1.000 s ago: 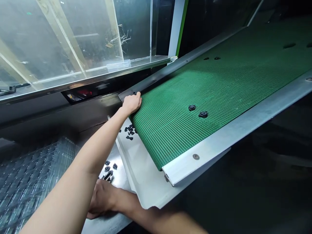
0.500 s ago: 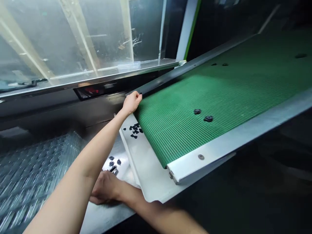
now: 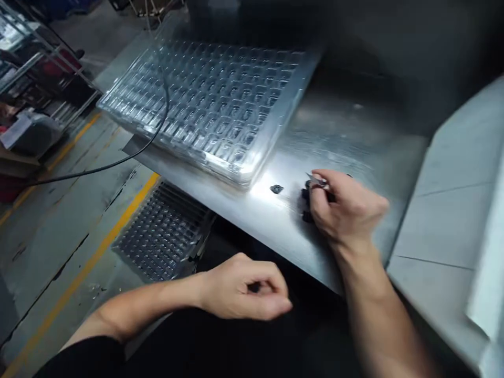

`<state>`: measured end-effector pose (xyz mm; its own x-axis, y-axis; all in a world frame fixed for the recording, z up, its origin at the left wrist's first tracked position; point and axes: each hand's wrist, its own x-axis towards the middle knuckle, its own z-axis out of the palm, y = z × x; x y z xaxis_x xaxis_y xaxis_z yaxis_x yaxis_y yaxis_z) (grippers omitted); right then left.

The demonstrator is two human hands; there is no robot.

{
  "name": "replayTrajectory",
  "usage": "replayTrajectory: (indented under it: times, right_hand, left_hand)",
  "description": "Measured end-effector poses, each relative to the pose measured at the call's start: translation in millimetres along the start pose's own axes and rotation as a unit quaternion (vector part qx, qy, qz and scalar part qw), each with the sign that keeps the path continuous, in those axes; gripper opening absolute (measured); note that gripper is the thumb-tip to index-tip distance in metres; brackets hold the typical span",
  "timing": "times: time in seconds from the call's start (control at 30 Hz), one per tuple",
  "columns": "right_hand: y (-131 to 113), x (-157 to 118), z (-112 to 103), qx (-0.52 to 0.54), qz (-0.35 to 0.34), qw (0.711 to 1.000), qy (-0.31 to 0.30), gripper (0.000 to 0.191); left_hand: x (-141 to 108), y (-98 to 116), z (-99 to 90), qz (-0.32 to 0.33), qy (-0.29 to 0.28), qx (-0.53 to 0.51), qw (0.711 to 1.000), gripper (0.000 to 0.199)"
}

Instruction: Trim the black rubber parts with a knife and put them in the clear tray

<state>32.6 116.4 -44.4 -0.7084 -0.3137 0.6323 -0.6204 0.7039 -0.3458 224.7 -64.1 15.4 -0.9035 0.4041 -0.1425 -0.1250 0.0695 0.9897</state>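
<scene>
My right hand [image 3: 348,202] is closed around a small tool with a pointed metal tip [image 3: 316,180]. Its handle is hidden in the fingers, so the exact kind does not show. Several small black parts [image 3: 305,202] lie under and beside those fingers on the metal table [image 3: 260,223]. A single black oval part [image 3: 276,189] lies apart, to the left of the tool tip. My left hand [image 3: 250,289] is in front of the table edge, its fingers curled and thumb against them. Whether a small piece is inside cannot be made out.
A stack of clear plastic trays [image 3: 220,110] with moulded pockets occupies the table's left part. More such trays [image 3: 161,231] sit below the edge. A black cable [image 3: 118,164] hangs across the left. A white chute plate [image 3: 437,231] borders the right side.
The view has swung left, away from the green conveyor belt. My left hand has come back from the belt's end to near my body. My right hand stays by the black parts with the tool.
</scene>
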Motion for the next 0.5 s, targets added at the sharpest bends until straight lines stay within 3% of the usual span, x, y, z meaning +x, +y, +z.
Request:
replayTrajectory:
  times: [0.1, 0.17, 0.27, 0.4, 0.5]
  right_hand:
    - [2.8, 0.0, 3.4, -0.044, -0.039, 0.998, 0.038, 0.033]
    - [7.1, -1.1, 9.1, -0.061, -0.069, 0.994, 0.06, 0.034]
    - [19.1, -2.5, 21.7, -0.071, -0.112, 0.986, 0.104, 0.033]
    - [35.0, -4.3, 35.4, -0.094, -0.033, 0.991, 0.085, 0.046]
    - [39.5, -6.1, 37.9, -0.095, -0.023, 0.988, 0.116, 0.05]
  left_hand:
    - [-48.7, -93.3, -25.4, -0.171, 0.123, 0.028, 0.977, 0.024]
    - [-73.2, -151.9, -44.3, -0.258, 0.257, 0.072, 0.929, 0.031]
    - [-108.4, -228.2, -78.7, -0.334, 0.388, 0.097, 0.854, 0.037]
    - [-150.7, -298.6, -126.5, -0.423, 0.472, 0.136, 0.761, 0.033]
    - [-168.0, -332.0, -148.1, -0.47, 0.48, 0.158, 0.723, 0.033]
